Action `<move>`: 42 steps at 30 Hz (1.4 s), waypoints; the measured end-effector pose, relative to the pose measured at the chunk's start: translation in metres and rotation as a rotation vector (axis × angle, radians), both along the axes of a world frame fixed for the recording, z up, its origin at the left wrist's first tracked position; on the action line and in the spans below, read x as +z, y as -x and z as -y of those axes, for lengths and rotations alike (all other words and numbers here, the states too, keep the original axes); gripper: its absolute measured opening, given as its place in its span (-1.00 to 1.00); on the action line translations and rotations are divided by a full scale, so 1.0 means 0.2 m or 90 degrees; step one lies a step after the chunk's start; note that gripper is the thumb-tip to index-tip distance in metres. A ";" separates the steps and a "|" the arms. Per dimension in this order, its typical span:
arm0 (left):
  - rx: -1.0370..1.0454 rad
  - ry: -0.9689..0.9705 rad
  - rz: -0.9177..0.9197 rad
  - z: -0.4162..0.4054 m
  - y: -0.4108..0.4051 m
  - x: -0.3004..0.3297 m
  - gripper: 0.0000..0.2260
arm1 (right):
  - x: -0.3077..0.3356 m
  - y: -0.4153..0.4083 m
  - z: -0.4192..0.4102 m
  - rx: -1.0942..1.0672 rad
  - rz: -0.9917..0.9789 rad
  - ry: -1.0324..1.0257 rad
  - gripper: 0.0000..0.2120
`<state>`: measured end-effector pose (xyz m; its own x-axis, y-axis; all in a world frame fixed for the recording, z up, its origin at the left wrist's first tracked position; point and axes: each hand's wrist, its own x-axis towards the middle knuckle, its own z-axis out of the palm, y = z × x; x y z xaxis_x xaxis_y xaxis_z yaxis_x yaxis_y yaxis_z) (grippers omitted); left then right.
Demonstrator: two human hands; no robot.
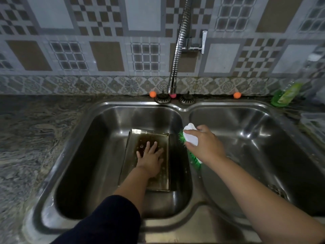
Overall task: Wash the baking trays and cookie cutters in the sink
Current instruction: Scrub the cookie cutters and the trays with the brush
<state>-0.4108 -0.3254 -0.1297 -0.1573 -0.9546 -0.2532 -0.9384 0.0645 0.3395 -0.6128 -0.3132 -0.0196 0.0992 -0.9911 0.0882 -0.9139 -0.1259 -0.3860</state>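
Observation:
A rectangular metal baking tray, dark and stained inside, lies flat at the bottom of the left basin of a double steel sink. My left hand presses flat on the tray's inside with fingers spread. My right hand grips a white scrubbing brush with green bristles, held above the divider between the two basins, bristles facing the left basin. No cookie cutters show.
A flexible chrome tap hangs over the back of the sink, no water running. Two drain strainers sit on the back rim. A green dish-soap bottle and a clear plastic box stand at the right. Dark stone counter lies left.

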 end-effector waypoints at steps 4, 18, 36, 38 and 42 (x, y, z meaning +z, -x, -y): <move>0.013 0.123 -0.107 0.08 0.14 0.20 -0.63 | 0.04 0.13 -0.03 -0.029 0.097 0.000 -0.62; -0.211 0.066 -0.033 -0.01 1.29 0.24 -0.61 | 0.29 1.26 -0.05 -0.176 0.114 -0.026 -0.39; -0.261 -0.238 0.098 -0.01 2.03 -0.08 -0.04 | 0.26 2.18 0.32 -0.229 -0.080 -0.066 -0.64; -0.265 -0.240 0.093 0.00 2.05 -0.09 -0.18 | 0.22 2.18 0.34 -0.194 -0.096 -0.082 -0.68; -0.244 -0.205 0.039 0.04 2.06 -0.13 -0.54 | 0.18 2.18 0.38 -0.181 -0.117 -0.079 -0.75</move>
<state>-0.8219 -0.3328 -0.1552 -0.4571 -0.7025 -0.5455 -0.8864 0.3093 0.3444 -1.0479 -0.3890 0.0156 -0.1792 -0.9834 -0.0287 -0.9611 0.1812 -0.2086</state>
